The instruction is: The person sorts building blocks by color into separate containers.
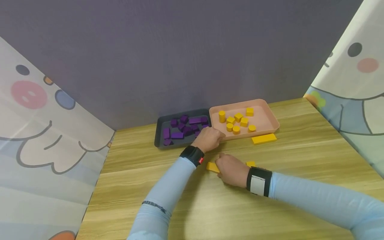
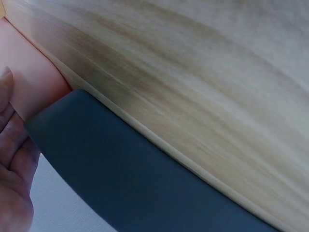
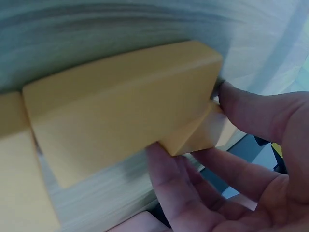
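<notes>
My left hand (image 1: 207,139) is at the near left corner of the pink tray (image 1: 264,103), where it meets the dark tray (image 1: 158,133). Its thumb (image 2: 5,87) lies on the pink tray's outer wall, and the fingers curl over the rim. On the table in front, my right hand (image 1: 232,170) pinches a small angular yellow block (image 3: 193,135) between thumb and fingers. A larger yellow block (image 3: 120,111) lies right against it, touched by the fingertips. One yellow end (image 1: 213,167) shows left of that hand; another yellow block (image 1: 250,163) is partly hidden behind it.
Several purple blocks (image 1: 177,135) lie in the dark tray. Several yellow cubes and cylinders (image 1: 222,116) are in the pink tray. A flat yellow block (image 1: 264,138) lies before the pink tray. A grey wall (image 1: 180,60) rises behind the wooden table (image 1: 135,166).
</notes>
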The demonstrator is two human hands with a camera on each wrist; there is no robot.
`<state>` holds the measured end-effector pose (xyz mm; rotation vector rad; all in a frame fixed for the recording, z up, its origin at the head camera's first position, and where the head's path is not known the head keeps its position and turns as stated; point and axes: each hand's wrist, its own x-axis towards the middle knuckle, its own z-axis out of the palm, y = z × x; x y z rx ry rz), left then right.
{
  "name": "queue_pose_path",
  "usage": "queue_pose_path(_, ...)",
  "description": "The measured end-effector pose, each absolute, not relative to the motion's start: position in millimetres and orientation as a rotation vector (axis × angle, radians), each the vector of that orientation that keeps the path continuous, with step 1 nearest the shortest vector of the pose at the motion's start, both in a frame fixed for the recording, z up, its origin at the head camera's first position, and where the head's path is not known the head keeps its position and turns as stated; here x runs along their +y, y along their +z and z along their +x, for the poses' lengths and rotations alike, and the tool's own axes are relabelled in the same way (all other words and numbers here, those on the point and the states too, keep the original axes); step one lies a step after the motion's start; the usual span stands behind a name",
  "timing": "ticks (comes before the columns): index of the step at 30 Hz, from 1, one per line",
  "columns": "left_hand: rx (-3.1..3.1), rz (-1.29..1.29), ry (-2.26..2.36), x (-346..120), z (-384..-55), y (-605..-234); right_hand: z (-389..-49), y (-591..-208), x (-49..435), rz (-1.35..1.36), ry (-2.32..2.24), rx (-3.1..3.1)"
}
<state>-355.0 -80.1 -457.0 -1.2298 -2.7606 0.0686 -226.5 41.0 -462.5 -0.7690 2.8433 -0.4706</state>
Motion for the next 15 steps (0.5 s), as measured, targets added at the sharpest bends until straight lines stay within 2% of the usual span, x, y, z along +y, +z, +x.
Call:
queue_pose_path(8,-2.771,-1.245,0.061,-82,-354,-459,-227,-461,45,-0.776,-0.497,2.792)
queue_pose_path(15,-2.777,-1.226,0.067,-80,-354,-454,-232,-444,59,-0.71,-0.593,2.761)
